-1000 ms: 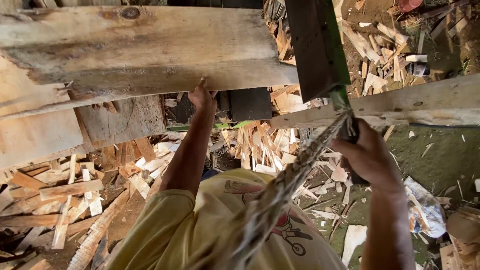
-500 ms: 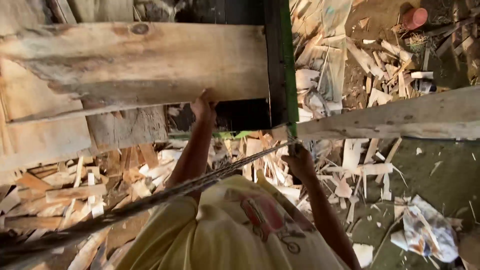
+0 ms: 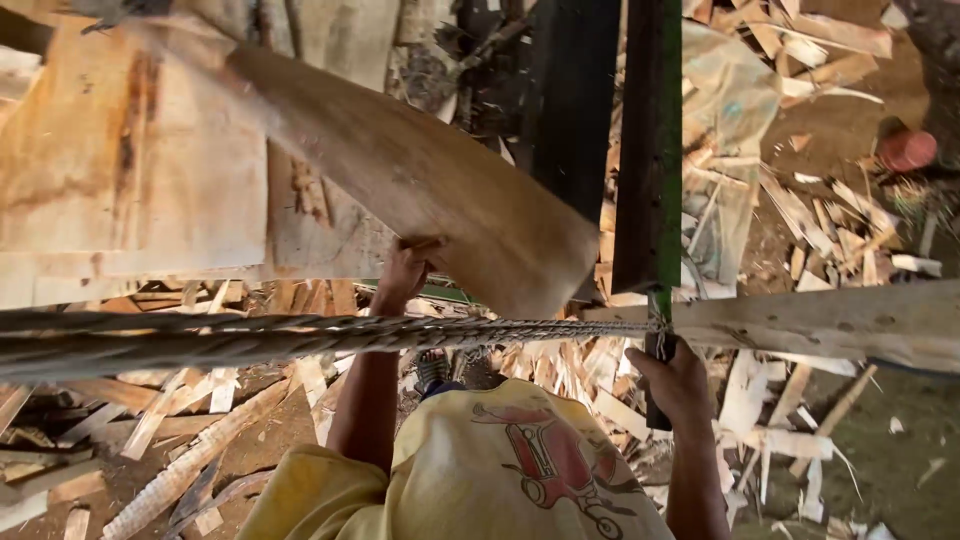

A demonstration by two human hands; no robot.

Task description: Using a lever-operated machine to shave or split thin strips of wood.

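My left hand (image 3: pixel 408 272) now props a tilted wooden slab (image 3: pixel 420 190), which lay level across the top a moment ago; fingers curled under its edge. My right hand (image 3: pixel 676 378) is closed on the dark green-edged bar (image 3: pixel 648 150). A twisted rope (image 3: pixel 250 335) crosses in front, offcuts (image 3: pixel 150 440) litter the ground.

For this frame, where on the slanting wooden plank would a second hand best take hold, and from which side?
Probably the plank's rounded lower end, at the edge right of the left hand, coming from below. That end hangs free over the scrap-strewn floor, so fingers can wrap its thin edge. The upper end lies among other boards. The right hand grips the dark handle by the rope.
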